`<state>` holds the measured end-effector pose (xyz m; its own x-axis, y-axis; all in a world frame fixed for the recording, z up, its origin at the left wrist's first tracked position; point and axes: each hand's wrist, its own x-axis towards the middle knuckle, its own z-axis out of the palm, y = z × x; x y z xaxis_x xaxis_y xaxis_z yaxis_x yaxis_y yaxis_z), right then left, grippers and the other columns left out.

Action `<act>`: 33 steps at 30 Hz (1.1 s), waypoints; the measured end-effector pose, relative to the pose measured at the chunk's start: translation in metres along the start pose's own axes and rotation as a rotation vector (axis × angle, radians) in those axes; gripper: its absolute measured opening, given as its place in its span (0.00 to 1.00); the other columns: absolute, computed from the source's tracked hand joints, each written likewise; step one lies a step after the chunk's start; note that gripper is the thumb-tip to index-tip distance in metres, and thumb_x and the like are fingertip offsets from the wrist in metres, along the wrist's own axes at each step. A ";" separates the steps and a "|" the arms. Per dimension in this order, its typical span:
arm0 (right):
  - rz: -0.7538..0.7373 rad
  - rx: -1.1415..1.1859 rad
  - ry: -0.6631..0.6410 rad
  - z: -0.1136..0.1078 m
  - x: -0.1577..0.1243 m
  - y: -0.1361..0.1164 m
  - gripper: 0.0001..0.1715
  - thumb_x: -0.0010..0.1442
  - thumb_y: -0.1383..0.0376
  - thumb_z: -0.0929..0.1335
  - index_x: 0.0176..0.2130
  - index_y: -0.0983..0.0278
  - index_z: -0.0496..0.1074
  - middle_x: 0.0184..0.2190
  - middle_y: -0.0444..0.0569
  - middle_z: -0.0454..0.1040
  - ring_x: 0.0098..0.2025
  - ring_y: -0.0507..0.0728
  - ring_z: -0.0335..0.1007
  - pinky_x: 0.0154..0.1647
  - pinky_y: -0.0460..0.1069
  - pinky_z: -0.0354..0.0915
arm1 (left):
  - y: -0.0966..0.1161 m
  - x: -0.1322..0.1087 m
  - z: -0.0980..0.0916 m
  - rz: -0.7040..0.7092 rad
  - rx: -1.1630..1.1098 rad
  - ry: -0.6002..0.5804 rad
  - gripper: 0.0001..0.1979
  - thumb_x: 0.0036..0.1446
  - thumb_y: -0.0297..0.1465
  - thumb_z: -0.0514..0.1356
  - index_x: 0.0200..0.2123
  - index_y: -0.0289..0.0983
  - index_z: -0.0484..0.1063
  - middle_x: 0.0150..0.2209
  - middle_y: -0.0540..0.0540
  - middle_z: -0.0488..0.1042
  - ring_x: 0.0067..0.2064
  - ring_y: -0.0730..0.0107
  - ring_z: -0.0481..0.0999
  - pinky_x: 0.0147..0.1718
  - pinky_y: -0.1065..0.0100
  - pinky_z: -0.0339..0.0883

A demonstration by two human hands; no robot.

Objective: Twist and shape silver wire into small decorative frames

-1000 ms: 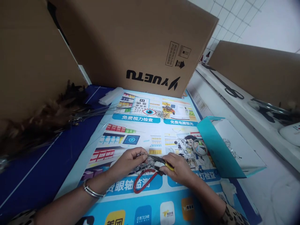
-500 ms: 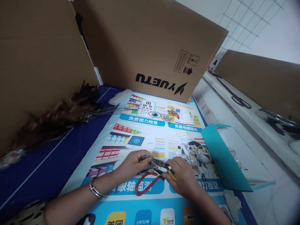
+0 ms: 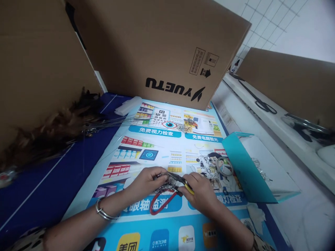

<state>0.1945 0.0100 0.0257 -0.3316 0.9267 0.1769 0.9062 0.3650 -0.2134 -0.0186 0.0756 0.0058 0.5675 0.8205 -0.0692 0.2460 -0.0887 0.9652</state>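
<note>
My left hand point(image 3: 150, 179) is closed in a pinch around a small tangle of silvery wire point(image 3: 170, 182); its exact shape is partly hidden by the fingers. From the other side, my right hand point(image 3: 202, 193) grips pliers point(image 3: 176, 177) with yellow handles. Their dark jaws point left and reach the wire near my left fingertips. Whether the jaws bite on it is too small to tell. Under the two hands lies a red-handled tool point(image 3: 160, 209), its head covered by the pliers and wire.
Right of my hands are loose dark wire pieces point(image 3: 206, 167), a round tape roll point(image 3: 224, 166) and an open teal box point(image 3: 247, 170) holding wire bits. Brown feathers point(image 3: 52, 129) on wire stems lie at left. Cardboard panels point(image 3: 157, 42) stand behind. Scissors point(image 3: 265, 106) rest at far right.
The whole view has shifted slightly. The pliers' jaws have tilted a little and my right hand has turned slightly around the handles. Both hands keep their hold.
</note>
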 end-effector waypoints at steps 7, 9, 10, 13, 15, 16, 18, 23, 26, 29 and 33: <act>0.074 0.205 -0.095 -0.003 0.001 0.004 0.17 0.58 0.56 0.63 0.44 0.63 0.68 0.35 0.51 0.72 0.36 0.56 0.68 0.34 0.47 0.63 | 0.002 -0.001 -0.001 -0.068 -0.206 -0.111 0.13 0.56 0.38 0.54 0.32 0.35 0.71 0.29 0.48 0.72 0.31 0.70 0.68 0.30 0.71 0.62; 0.085 0.261 -0.122 -0.006 0.002 0.004 0.17 0.59 0.56 0.63 0.43 0.63 0.69 0.35 0.51 0.72 0.36 0.55 0.68 0.34 0.47 0.63 | 0.004 -0.001 -0.002 -0.064 -0.256 -0.146 0.13 0.56 0.38 0.54 0.33 0.34 0.71 0.31 0.47 0.73 0.33 0.69 0.69 0.32 0.70 0.63; 0.090 0.284 -0.128 -0.007 0.002 0.005 0.17 0.59 0.55 0.63 0.43 0.63 0.69 0.35 0.51 0.72 0.36 0.55 0.68 0.34 0.47 0.62 | 0.005 -0.001 -0.002 -0.058 -0.275 -0.160 0.13 0.57 0.37 0.54 0.34 0.34 0.71 0.32 0.46 0.73 0.34 0.68 0.69 0.33 0.70 0.63; 0.102 0.331 -0.130 -0.008 0.002 0.006 0.17 0.59 0.55 0.62 0.43 0.63 0.69 0.35 0.51 0.72 0.36 0.55 0.68 0.34 0.47 0.62 | 0.005 0.000 -0.002 -0.042 -0.310 -0.159 0.12 0.57 0.36 0.54 0.36 0.34 0.70 0.34 0.46 0.73 0.36 0.67 0.69 0.36 0.69 0.63; 0.109 0.350 -0.126 -0.008 0.001 0.006 0.17 0.59 0.55 0.63 0.43 0.63 0.69 0.35 0.50 0.72 0.36 0.55 0.68 0.34 0.46 0.61 | 0.004 0.000 -0.002 -0.042 -0.324 -0.138 0.11 0.57 0.36 0.54 0.37 0.34 0.70 0.34 0.46 0.72 0.35 0.68 0.69 0.36 0.69 0.62; 0.113 0.359 -0.127 -0.008 0.001 0.007 0.17 0.59 0.56 0.63 0.43 0.63 0.69 0.35 0.50 0.72 0.36 0.55 0.68 0.34 0.46 0.61 | 0.003 0.000 -0.002 -0.044 -0.329 -0.126 0.11 0.57 0.36 0.55 0.37 0.34 0.69 0.33 0.47 0.72 0.35 0.69 0.68 0.35 0.70 0.62; 0.121 0.377 -0.134 -0.008 0.001 0.007 0.17 0.59 0.56 0.63 0.43 0.63 0.69 0.35 0.50 0.72 0.36 0.55 0.67 0.34 0.46 0.60 | 0.002 0.000 -0.001 -0.046 -0.329 -0.102 0.10 0.57 0.35 0.55 0.36 0.34 0.69 0.32 0.48 0.71 0.33 0.71 0.68 0.34 0.71 0.61; 0.155 0.475 -0.202 -0.017 0.006 0.005 0.15 0.59 0.57 0.63 0.36 0.64 0.71 0.31 0.48 0.72 0.34 0.54 0.67 0.32 0.45 0.58 | 0.003 -0.002 -0.002 -0.030 -0.280 -0.081 0.10 0.57 0.36 0.55 0.34 0.34 0.69 0.31 0.48 0.70 0.33 0.71 0.67 0.33 0.71 0.61; 0.160 0.595 -0.255 -0.021 0.007 0.004 0.15 0.60 0.58 0.62 0.32 0.65 0.72 0.28 0.46 0.71 0.31 0.52 0.66 0.30 0.43 0.57 | 0.003 -0.001 -0.002 -0.028 -0.251 -0.074 0.10 0.57 0.36 0.55 0.35 0.34 0.70 0.32 0.47 0.72 0.34 0.70 0.68 0.34 0.70 0.62; 0.175 0.724 -0.296 -0.020 0.007 0.004 0.17 0.61 0.58 0.60 0.31 0.65 0.72 0.26 0.44 0.71 0.29 0.50 0.65 0.28 0.43 0.55 | 0.000 -0.001 -0.002 -0.010 -0.236 -0.076 0.10 0.57 0.35 0.55 0.35 0.34 0.71 0.32 0.47 0.72 0.34 0.70 0.68 0.34 0.70 0.62; 0.198 0.824 -0.321 -0.017 0.006 0.006 0.20 0.62 0.55 0.60 0.32 0.66 0.72 0.26 0.44 0.70 0.29 0.50 0.64 0.27 0.42 0.54 | -0.001 -0.001 -0.001 0.024 -0.235 -0.073 0.10 0.57 0.35 0.55 0.35 0.34 0.71 0.32 0.47 0.72 0.34 0.70 0.68 0.34 0.71 0.62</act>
<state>0.2023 0.0161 0.0418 -0.3587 0.9146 -0.1866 0.5203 0.0300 -0.8534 -0.0203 0.0758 0.0055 0.6284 0.7759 -0.0550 0.0472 0.0326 0.9984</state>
